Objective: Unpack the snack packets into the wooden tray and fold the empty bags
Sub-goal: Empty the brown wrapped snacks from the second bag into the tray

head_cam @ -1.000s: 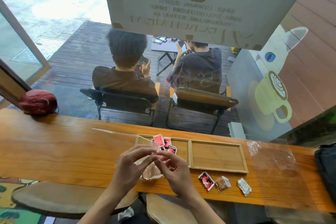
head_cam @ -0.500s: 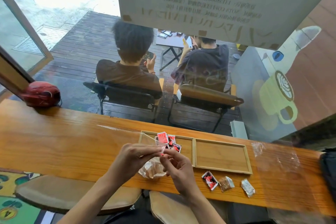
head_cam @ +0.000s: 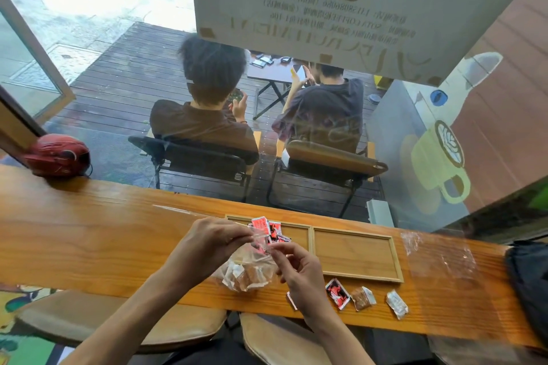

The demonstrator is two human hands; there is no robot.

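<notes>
Pinching the clear bag at its mouth with both hands, left hand and right hand, you are now pulling it open lower over the bench (brown packets inside), beside the tray already holding red packets.

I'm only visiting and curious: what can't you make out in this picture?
Head view:
- Clear plastic bag: packet count blurred by crinkled film.
- Small silver-edged packet: mostly behind the right hand.
- Red packets in the wooden tray: print too small.
- Black bag: cut off by the edge.
</notes>
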